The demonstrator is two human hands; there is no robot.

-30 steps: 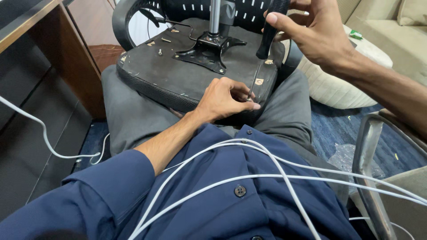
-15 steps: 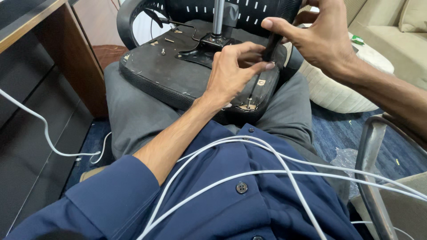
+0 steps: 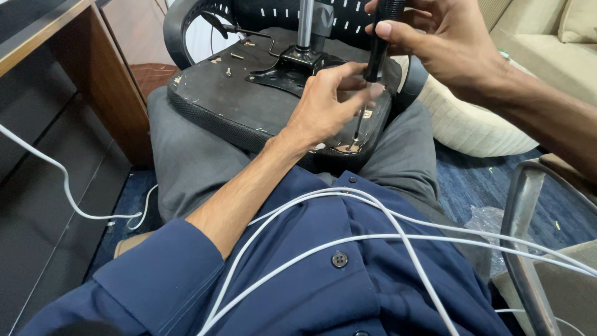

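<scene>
An upturned black office chair seat (image 3: 249,93) rests on my lap, its underside facing up with a black metal mounting plate (image 3: 292,65) and chrome post (image 3: 305,22) in the middle. My right hand (image 3: 444,46) grips the black handle of a screwdriver (image 3: 376,43); its thin shaft runs down to a screw at the seat's near edge (image 3: 351,146). My left hand (image 3: 326,106) is raised off the seat, thumb and fingers pinched around the shaft just below the handle. Loose screws (image 3: 229,71) lie on the seat's far left part.
A wooden desk (image 3: 68,62) stands at the left. White cables (image 3: 373,230) cross my dark blue shirt and trail over the floor at left. A cream pouf (image 3: 472,127) and a sofa (image 3: 559,50) are at the right, a grey metal chair frame (image 3: 522,236) at lower right.
My left hand rose from the screw at the seat's near edge up to the screwdriver shaft. My right hand has shifted slightly on the handle; the tip stays at the screw.
</scene>
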